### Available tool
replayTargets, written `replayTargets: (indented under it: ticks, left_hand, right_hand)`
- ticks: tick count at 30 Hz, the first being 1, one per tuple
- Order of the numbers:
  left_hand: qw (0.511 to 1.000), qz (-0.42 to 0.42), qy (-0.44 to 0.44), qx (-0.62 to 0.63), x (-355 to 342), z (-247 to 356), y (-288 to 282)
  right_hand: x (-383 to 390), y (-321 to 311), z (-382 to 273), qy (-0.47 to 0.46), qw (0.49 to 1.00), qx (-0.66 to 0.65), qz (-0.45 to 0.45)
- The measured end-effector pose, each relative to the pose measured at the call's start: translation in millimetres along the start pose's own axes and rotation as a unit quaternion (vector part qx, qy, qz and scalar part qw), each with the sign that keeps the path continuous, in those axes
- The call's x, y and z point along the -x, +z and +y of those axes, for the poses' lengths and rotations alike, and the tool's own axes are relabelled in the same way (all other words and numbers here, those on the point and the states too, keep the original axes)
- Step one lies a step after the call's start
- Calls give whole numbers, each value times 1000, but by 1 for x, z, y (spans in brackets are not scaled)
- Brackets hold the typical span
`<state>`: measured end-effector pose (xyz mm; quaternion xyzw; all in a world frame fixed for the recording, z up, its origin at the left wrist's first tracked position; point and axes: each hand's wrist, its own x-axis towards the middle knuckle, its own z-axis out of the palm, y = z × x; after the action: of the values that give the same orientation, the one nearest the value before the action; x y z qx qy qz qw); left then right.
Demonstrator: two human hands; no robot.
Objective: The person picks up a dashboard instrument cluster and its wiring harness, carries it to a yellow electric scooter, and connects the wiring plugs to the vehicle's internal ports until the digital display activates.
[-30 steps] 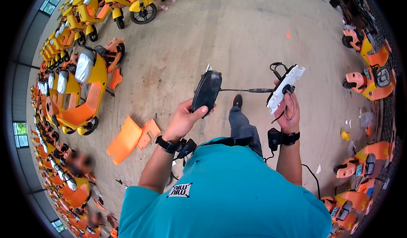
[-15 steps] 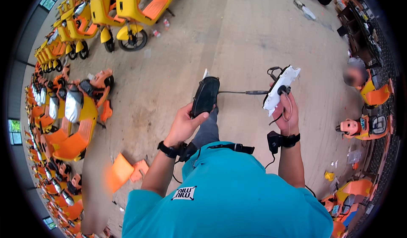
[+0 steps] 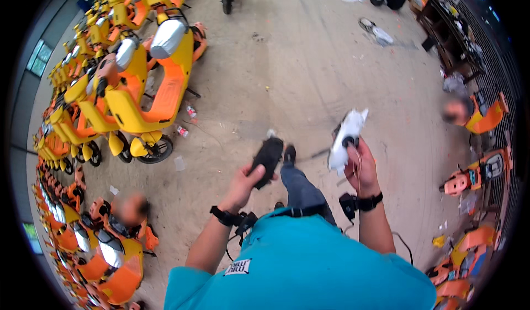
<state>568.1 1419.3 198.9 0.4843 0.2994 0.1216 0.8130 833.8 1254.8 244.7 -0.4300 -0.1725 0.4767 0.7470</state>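
Left hand [image 3: 238, 189]: grip closed on a black oval casing [image 3: 268, 161], thumb on its face.
Right hand [image 3: 364, 173]: grip closed on a white plastic housing [image 3: 348, 133], right of the casing, well apart.
Dark cord [image 3: 319, 154]: blurred, between casing and housing.
Left side: rows of yellow-and-orange scooters [image 3: 124, 111] on the floor [image 3: 237, 89].
Right side: a lone orange scooter [image 3: 457, 186].
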Motion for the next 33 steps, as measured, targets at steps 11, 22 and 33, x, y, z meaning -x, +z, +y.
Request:
replayTargets:
  ticks: [11, 22, 33]
  left_hand:
    - [988, 68, 127, 51, -271, 214, -89]
    - [985, 31, 161, -48, -622, 365, -169]
    - [993, -86, 52, -53, -961, 553, -184]
  right_hand:
    - [-392, 46, -48, 69, 994, 87, 13]
    - [-741, 56, -110, 38, 973, 227, 20]
    - [-1058, 72, -199, 9, 969, 247, 15]
